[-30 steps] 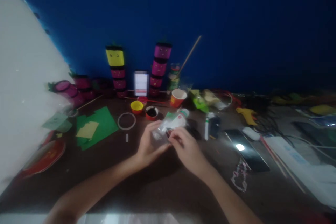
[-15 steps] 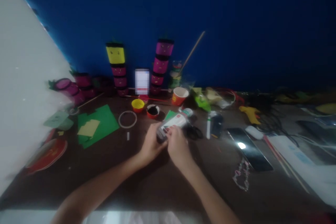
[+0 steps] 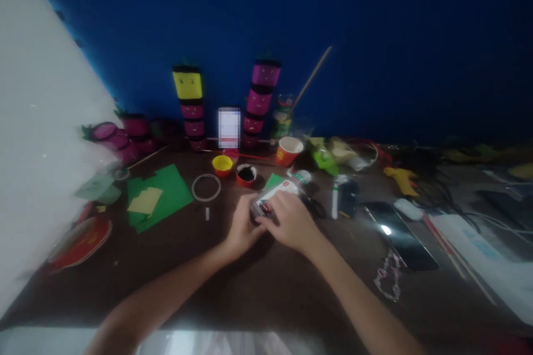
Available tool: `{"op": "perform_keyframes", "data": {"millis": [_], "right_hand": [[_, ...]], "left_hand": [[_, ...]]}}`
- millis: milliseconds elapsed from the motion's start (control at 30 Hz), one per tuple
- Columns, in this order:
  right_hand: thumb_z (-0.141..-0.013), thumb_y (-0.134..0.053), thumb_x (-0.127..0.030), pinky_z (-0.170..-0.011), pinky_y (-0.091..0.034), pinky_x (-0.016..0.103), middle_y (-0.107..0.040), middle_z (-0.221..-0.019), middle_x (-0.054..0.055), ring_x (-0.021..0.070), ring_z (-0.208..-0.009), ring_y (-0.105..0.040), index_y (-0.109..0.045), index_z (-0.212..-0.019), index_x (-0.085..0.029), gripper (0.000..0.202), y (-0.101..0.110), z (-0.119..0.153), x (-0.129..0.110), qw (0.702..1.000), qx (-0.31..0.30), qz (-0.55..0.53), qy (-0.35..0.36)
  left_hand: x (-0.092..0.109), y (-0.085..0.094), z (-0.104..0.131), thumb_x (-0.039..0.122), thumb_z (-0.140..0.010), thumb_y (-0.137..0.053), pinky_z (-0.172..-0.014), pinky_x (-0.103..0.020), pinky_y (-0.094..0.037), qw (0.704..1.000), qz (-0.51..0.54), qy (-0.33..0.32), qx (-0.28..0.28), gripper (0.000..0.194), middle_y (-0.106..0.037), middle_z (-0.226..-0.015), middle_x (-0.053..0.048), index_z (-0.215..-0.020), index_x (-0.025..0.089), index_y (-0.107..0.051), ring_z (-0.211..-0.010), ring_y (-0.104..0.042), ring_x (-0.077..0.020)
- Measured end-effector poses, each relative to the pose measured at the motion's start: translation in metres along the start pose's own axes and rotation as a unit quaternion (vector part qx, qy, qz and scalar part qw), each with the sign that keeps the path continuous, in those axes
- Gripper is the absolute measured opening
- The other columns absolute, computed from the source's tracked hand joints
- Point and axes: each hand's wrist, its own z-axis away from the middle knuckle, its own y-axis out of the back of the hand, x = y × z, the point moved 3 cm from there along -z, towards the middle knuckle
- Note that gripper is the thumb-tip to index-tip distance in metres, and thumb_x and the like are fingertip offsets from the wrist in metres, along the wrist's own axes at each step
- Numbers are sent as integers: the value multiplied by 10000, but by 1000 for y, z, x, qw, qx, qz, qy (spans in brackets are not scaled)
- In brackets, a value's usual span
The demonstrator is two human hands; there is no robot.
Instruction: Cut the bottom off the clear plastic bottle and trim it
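Observation:
Both hands meet over the middle of the table at a pale, bottle-like container with white and red print, tilted away from me. Motion blurs its outline. My left hand is closed round its near left side. Across its top lies my right hand, fingers curled over it and thumb at the near end, hiding much of the label. Just beyond the fingers shows a green and white cap-like end; I cannot tell if it belongs to the same container. Green paper lies behind it.
Beyond my hands stand a yellow cup, a dark-filled cup and an orange paper cup. Left lie green sheets and a clear ring. Right are a phone, a bead bracelet and a yellow glue gun.
My right hand has turned and slid further over the top of the container, covering more of its label. My left hand keeps its hold. The whole view has shifted slightly.

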Motion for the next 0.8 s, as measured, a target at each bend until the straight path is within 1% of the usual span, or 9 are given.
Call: {"op": "perform_keyframes", "data": {"millis": [33, 100, 200, 300, 367, 467, 533, 667, 800], "right_hand": [[-813, -565, -413, -682, -376, 341, -540, -774, 82, 227, -752, -485, -544, -767, -156, 261, 2, -3, -1, 998, -38, 18, 40], [-825, -563, -384, -677, -370, 329, -548, -792, 91, 220, -759, -483, -567, -785, -141, 246, 4, -7, -1, 992, -87, 31, 87], [-852, -537, -348, -666, -367, 301, -547, -809, 84, 195, -753, -480, -576, -786, -138, 224, 3, -13, 4, 984, -125, 4, 124], [-886, -477, -304, -656, -359, 292, -545, -794, 76, 181, -730, -472, -579, -774, -139, 224, -1, -18, 11, 979, -131, 0, 156], [-894, -440, -252, -653, -351, 299, -552, -779, 80, 183, -722, -470, -585, -777, -136, 220, -3, -19, 13, 973, -127, 22, 189], [-858, -452, -183, -652, -338, 317, -576, -772, 91, 195, -719, -480, -597, -799, -133, 165, -8, -18, 13, 958, -129, 58, 251], [-831, -465, -142, -655, -334, 325, -591, -758, 91, 196, -712, -491, -600, -802, -131, 139, -12, -16, 12, 948, -135, 72, 279], [-833, -436, -74, -648, -336, 324, -600, -696, 74, 186, -677, -513, -596, -766, -128, 182, -16, -16, 8, 938, -131, 94, 306], [-823, -449, -51, -633, -348, 319, -613, -683, 74, 188, -663, -539, -600, -749, -120, 182, -14, -19, 5, 934, -141, 88, 315]], "left_hand": [[0, 0, -1, 284, -701, -683, -899, -384, -430, 1000, 1, -6, -1, 558, -520, -1127, -95, -1180, 189, -412, -1039, -532, -239], [-1, 1, -2, 277, -683, -694, -920, -400, -418, 1000, -3, -11, -4, 583, -515, -1145, -97, -1187, 191, -413, -1062, -520, -248], [-2, 1, -4, 225, -670, -688, -929, -407, -416, 1000, 1, 4, -4, 584, -518, -1142, -89, -1186, 196, -416, -1064, -520, -244], [-3, 0, -3, 182, -670, -675, -923, -392, -425, 1000, 13, 20, 2, 566, -524, -1129, -85, -1176, 196, -422, -1055, -531, -234], [-4, 0, -3, 192, -676, -678, -920, -385, -428, 1000, 11, 24, 6, 560, -524, -1127, -87, -1174, 191, -424, -1051, -534, -231], [-3, 1, -2, 218, -693, -677, -923, -382, -426, 1000, -3, 21, 4, 546, -523, -1129, -87, -1176, 188, -424, -1055, -528, -228], [-2, 1, -2, 205, -689, -677, -922, -381, -427, 1000, -9, 16, 0, 537, -526, -1121, -83, -1166, 188, -430, -1054, -525, -227], [-1, 2, -2, 170, -655, -692, -916, -378, -429, 1000, -11, 14, 3, 556, -530, -1107, -75, -1150, 187, -438, -1039, -528, -227], [-3, 1, -3, 168, -648, -697, -904, -367, -432, 1000, 10, 11, 5, 565, -535, -1097, -71, -1152, 190, -442, -1031, -531, -224]]}}
